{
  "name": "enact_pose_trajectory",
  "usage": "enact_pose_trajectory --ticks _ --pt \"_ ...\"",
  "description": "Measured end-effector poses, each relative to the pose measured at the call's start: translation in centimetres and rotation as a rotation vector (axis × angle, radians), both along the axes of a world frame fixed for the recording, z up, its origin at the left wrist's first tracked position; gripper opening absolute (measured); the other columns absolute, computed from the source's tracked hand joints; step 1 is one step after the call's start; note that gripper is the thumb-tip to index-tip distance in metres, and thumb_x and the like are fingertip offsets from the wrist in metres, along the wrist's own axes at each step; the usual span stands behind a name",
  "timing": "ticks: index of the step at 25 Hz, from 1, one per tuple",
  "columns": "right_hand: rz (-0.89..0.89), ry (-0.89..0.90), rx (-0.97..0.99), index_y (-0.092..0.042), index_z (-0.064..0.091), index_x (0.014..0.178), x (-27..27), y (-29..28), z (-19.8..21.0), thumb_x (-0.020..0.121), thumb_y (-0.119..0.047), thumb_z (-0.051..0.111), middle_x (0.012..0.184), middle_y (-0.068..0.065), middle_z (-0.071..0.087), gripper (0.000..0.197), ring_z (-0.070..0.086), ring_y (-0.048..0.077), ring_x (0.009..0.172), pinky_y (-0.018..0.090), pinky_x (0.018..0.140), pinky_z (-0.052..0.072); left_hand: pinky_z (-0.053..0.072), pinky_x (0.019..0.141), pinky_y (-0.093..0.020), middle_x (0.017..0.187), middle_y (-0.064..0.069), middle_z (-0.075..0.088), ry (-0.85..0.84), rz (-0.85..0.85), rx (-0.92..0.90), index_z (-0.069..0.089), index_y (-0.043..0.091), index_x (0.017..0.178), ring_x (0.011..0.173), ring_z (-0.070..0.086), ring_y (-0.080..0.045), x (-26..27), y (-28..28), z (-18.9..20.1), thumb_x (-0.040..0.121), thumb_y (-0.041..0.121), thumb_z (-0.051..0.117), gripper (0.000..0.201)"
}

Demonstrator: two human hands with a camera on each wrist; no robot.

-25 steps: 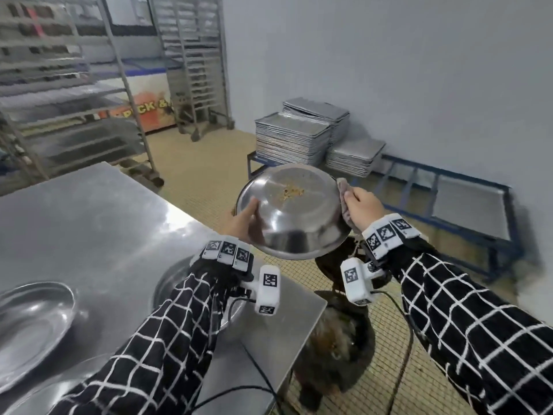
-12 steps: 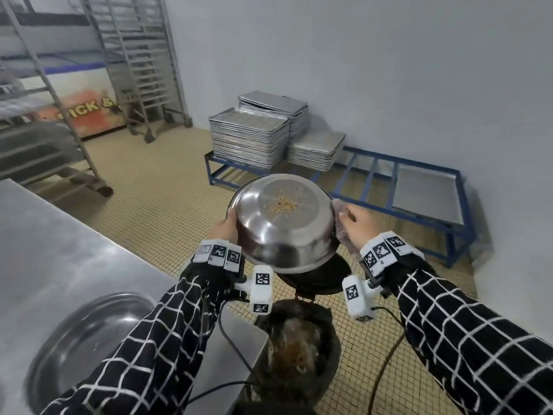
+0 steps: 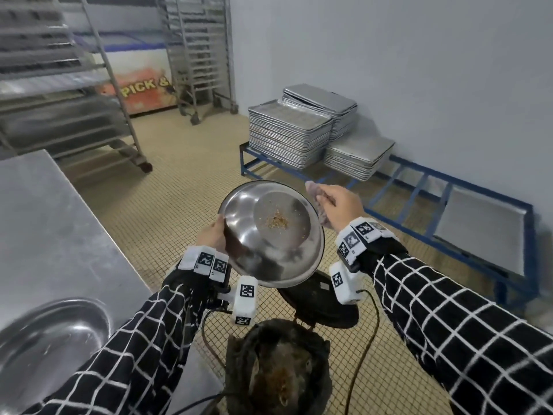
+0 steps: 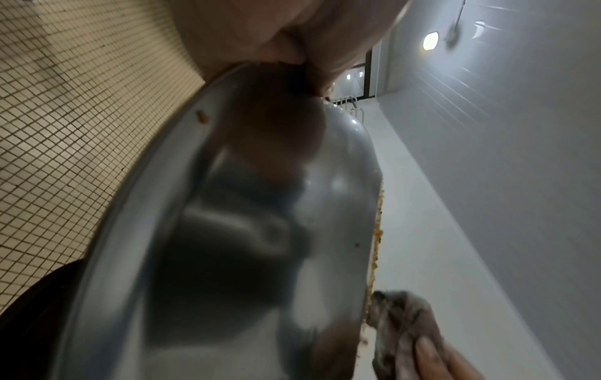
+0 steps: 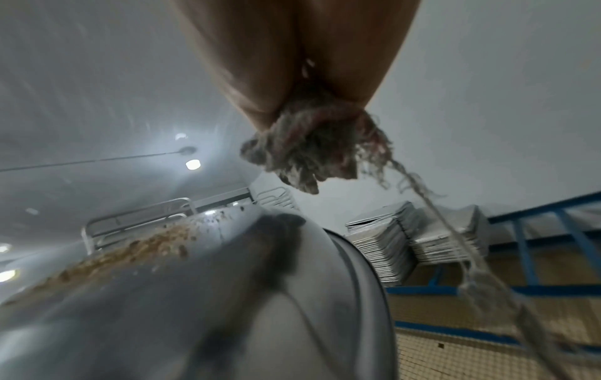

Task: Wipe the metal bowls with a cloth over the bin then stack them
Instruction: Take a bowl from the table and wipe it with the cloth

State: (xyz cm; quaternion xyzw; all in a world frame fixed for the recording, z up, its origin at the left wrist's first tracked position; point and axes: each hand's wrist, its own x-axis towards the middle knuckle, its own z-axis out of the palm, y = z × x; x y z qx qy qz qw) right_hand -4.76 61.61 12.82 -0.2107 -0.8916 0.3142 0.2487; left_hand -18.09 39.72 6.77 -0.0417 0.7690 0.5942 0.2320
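A metal bowl (image 3: 269,235) is held upside down and tilted, above a black bin (image 3: 278,369) on the floor. Brown crumbs lie on its flat base. My left hand (image 3: 214,235) grips the bowl's left rim. My right hand (image 3: 338,205) holds a bunched grey cloth (image 3: 317,193) just off the bowl's right rim. In the left wrist view the bowl (image 4: 227,244) fills the frame, with the cloth (image 4: 400,342) at its crumbed edge. In the right wrist view the cloth (image 5: 309,154) hangs from my fingers above the bowl (image 5: 195,295). A second metal bowl (image 3: 51,339) sits on the steel table (image 3: 45,220).
The bin's dark lid (image 3: 317,301) stands open behind it, under the bowl. Stacks of baking trays (image 3: 290,133) sit on a low blue frame (image 3: 419,229) along the wall. Wheeled tray racks (image 3: 74,85) stand at the back left. Cables trail past the bin.
The bowl has moved from beside the table edge to above the bin. My right hand with the cloth has come off the rim and risen slightly.
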Motion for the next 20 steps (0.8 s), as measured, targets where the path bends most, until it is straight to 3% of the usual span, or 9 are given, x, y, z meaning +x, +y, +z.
enact_pose_trajectory --ticks 4,8,9,11,12,13,15,17,20 --pt "0.255 -0.128 0.059 -0.021 0.060 0.129 -4.0 -1.3 -0.2 0.094 -0.011 0.056 0.097 -0.012 0.065 0.037 0.063 0.008 0.078 0.004 0.065 0.042 0.046 0.062 -0.022 0.074 0.000 0.050 0.050 0.102 -0.016 0.049 0.019 0.074 0.069 0.053 -0.016 0.4 -0.6 1.7 0.102 0.040 0.036 0.038" --pt "0.399 -0.100 0.129 -0.020 0.060 0.128 -4.2 -2.4 -3.3 0.092 -0.008 0.058 0.129 -0.005 0.061 0.038 0.056 0.005 0.115 0.008 0.099 0.033 0.049 0.078 -0.029 0.076 -0.005 0.053 0.091 0.159 0.031 0.055 0.009 0.084 0.076 0.055 -0.020 -0.7 -1.2 1.5 0.102 0.038 0.035 0.039" --pt "0.425 -0.118 0.134 -0.021 0.059 0.128 -3.6 -2.4 -4.3 0.092 -0.009 0.058 0.130 -0.004 0.059 0.038 0.058 0.003 0.112 0.008 0.097 0.035 0.047 0.080 -0.031 0.078 -0.005 0.053 0.116 0.174 0.036 0.056 0.008 0.086 0.082 0.055 -0.022 -1.0 -1.3 1.4 0.102 0.037 0.035 0.039" --pt "0.449 -0.226 0.053 -0.024 0.061 0.127 -1.9 -1.8 -6.3 0.093 -0.011 0.056 0.123 -0.003 0.064 0.036 0.063 -0.003 0.083 0.009 0.080 0.050 0.045 0.084 -0.032 0.082 -0.005 0.054 0.141 0.182 0.040 0.059 0.005 0.094 0.088 0.053 -0.023 -1.2 -1.6 1.3 0.103 0.035 0.034 0.040" --pt "0.443 -0.278 -0.051 -0.025 0.062 0.124 -1.2 -1.7 -7.1 0.094 -0.013 0.056 0.114 -0.001 0.068 0.034 0.064 0.003 0.072 0.015 0.070 0.055 0.045 0.087 -0.033 0.084 -0.005 0.055 0.142 0.177 0.054 0.059 0.006 0.098 0.089 0.053 -0.023 -1.4 -1.6 1.3 0.103 0.035 0.034 0.038" --pt "0.428 -0.308 -0.140 -0.026 0.063 0.122 -0.5 -1.5 -7.5 0.094 -0.014 0.056 0.107 0.000 0.070 0.032 0.066 0.012 0.073 0.019 0.066 0.057 0.045 0.091 -0.035 0.088 -0.007 0.058 0.137 0.178 0.065 0.060 0.009 0.100 0.092 0.055 -0.024 -1.4 -1.7 1.2 0.103 0.034 0.035 0.036" --pt "0.319 -0.268 -0.210 -0.025 0.062 0.123 -0.5 -1.2 -7.9 0.094 -0.015 0.054 0.106 -0.001 0.069 0.031 0.067 0.021 0.090 0.011 0.066 0.053 0.045 0.099 -0.040 0.098 -0.011 0.062 0.131 0.182 0.085 0.061 0.013 0.098 0.098 0.059 -0.027 -1.5 -1.8 1.1 0.102 0.033 0.038 0.031" --pt "0.190 -0.129 -0.197 -0.024 0.061 0.124 -1.9 -1.1 -6.8 0.096 -0.019 0.052 0.108 -0.005 0.067 0.030 0.064 0.014 0.100 0.006 0.066 0.048 0.046 0.099 -0.043 0.096 -0.012 0.061 0.124 0.168 0.099 0.061 0.013 0.092 0.095 0.058 -0.028 -1.5 -1.7 1.1 0.101 0.033 0.041 0.030" --pt "0.136 0.045 -0.218 -0.019 0.058 0.128 -4.7 -1.6 -3.9 0.096 -0.019 0.052 0.110 -0.008 0.065 0.032 0.061 0.001 0.090 0.004 0.063 0.047 0.048 0.088 -0.038 0.093 -0.012 0.061 0.168 0.115 0.057 0.062 0.010 0.097 0.090 0.057 -0.024 -1.0 -1.0 1.5 0.101 0.033 0.042 0.032"
